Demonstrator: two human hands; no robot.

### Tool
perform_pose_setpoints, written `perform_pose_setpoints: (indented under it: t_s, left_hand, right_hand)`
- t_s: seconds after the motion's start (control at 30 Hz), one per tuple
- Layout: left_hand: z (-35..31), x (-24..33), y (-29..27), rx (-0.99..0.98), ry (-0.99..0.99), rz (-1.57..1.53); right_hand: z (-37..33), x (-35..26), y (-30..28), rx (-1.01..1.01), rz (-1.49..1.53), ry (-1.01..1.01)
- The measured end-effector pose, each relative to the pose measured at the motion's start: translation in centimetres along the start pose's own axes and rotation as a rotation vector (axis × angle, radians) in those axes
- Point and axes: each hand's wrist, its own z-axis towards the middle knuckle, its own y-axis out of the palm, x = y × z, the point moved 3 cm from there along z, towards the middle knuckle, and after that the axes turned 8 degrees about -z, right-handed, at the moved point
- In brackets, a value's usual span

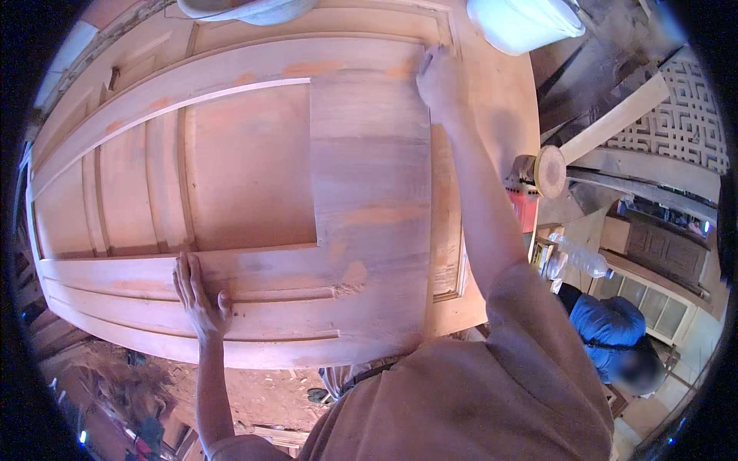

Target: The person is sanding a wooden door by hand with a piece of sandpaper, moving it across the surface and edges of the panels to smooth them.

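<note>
A pale wooden door (371, 177) with recessed panels and orange-brown filler patches lies flat before me. My left hand (201, 296) rests palm down on its near long rail, beside the recessed panel, with fingers stretched out and thumb apart. At the far right corner of the door, my right hand (442, 83) is closed over the end edge. Its fingertips are partly hidden, and I cannot see anything else in it. Another wooden door (500, 100) lies underneath and sticks out past the right end and far side.
A white bucket (524, 24) and a pale basin (250, 9) stand at the far side. A round sanding disc (550, 171) and a red box (523, 209) are on the right, near a plastic bottle (582, 257). A person in blue (607, 319) bends down at the lower right.
</note>
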Motion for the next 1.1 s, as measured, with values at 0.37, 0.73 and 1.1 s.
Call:
perform_pose_setpoints:
  t_s: [0.37, 0.73, 1.1]
  left_hand:
    - [-1.4, -0.8, -1.0, -0.007, -0.037, 0.023]
    - [-0.7, -0.1, -1.7, -0.022, -0.056, -0.006]
    - [-0.9, 0.3, -1.4, 0.023, -0.013, -0.043]
  right_hand:
    - [-10.1, -0.8, -1.5, -0.007, 0.096, 0.012]
    - [-0.6, 5.9, 1.2, -0.192, 1.327, 0.593]
    - [-17.1, 7.7, -2.7, -0.347, 1.517, 0.648]
